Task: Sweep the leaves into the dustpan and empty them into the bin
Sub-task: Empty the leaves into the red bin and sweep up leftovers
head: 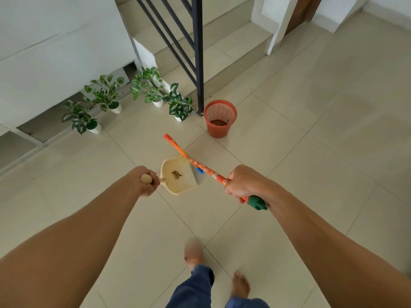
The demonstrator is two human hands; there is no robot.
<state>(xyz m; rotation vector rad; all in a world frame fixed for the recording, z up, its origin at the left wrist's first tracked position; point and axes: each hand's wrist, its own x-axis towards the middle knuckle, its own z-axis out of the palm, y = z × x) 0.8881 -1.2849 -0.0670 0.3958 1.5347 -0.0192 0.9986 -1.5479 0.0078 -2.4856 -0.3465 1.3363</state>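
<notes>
Plants [104,94] in white pots line the wall at far left, and the left hand [145,181], arm stretched forward, closes its fingers around the cream dustpan [179,176] handle, a brown leaf [176,174] lying in the pan. Right of it, the right hand [241,184] grips the orange broom [200,165] near its green end, the stick angling across the pan's upper edge toward the orange mesh bin [220,117] on the tiles beyond.

Home interior, stair landing: cream tiled floor [311,152], tiled steps [222,47] with dark metal railing [198,52], four potted plants [106,94] along white wall [55,52], wooden door [300,12].
</notes>
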